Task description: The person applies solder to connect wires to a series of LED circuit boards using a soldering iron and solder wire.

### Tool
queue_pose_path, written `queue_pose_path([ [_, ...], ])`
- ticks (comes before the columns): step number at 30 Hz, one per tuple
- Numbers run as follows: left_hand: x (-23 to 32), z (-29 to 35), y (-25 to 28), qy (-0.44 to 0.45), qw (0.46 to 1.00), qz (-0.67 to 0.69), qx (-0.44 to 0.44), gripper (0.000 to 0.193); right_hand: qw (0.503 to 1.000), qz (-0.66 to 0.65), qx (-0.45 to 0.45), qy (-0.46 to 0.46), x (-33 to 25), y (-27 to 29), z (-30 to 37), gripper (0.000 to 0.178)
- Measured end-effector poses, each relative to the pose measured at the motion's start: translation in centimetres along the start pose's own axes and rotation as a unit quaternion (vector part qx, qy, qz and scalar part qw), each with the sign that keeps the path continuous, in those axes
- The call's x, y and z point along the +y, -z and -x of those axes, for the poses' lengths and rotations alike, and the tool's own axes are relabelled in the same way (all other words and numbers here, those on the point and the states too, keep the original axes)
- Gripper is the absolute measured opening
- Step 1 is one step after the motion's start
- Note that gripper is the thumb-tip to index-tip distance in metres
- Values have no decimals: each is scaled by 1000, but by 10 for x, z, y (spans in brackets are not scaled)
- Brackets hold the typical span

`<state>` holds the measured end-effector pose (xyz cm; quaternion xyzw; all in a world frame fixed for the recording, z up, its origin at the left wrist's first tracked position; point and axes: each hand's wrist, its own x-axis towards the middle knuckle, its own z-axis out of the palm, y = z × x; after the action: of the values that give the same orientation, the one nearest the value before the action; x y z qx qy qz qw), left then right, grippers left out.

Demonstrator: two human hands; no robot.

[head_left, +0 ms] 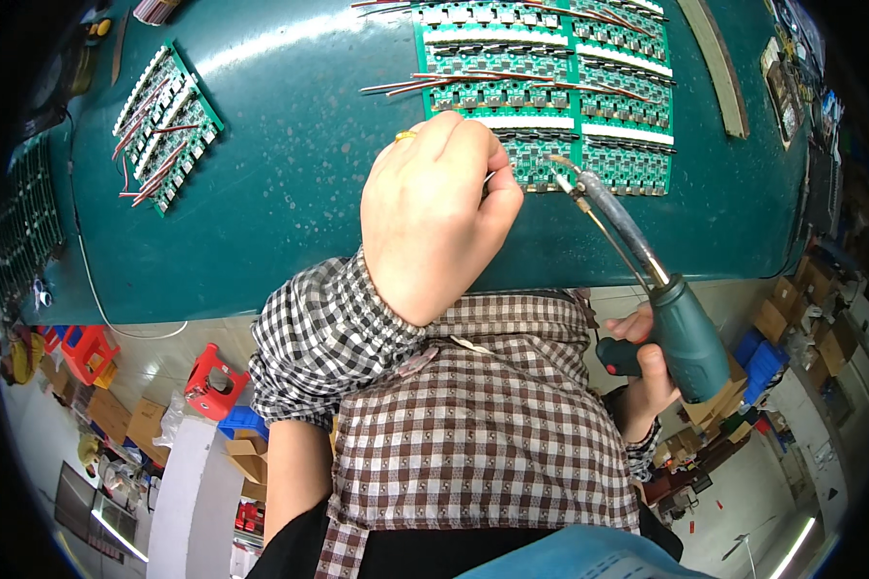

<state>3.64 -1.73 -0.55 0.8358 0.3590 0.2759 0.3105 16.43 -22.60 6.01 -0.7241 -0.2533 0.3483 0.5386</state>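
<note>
The green circuit-board panel [574,106] lies flat, far and right of centre, two columns of small boards striped with white connector rows; red and dark wires [483,74] stretch across it. The soldering gun [690,338], dark green with a metal barrel, slants far and left, bent tip [563,162] over the panel's near rows.
</note>
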Motion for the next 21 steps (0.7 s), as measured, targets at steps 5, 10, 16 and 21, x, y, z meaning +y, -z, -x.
queue_pose_path([
  [5, 1, -2, 1, -3, 1000, -1, -5, 16, 993, -102, 55, 9, 2, 0, -9, 41],
  [10, 3, -2, 5, 19, 999, -4, -28, 16, 985, -159, 61, 17, 16, 15, -32, 52],
  [16, 7, -1, 39, 84, 992, 85, -28, 19, 933, -355, 57, 12, 38, 50, -75, 50],
  [21, 9, -52, 67, -29, 995, -90, -12, 23, 897, -441, 20, 29, 51, 68, -99, 49],
])
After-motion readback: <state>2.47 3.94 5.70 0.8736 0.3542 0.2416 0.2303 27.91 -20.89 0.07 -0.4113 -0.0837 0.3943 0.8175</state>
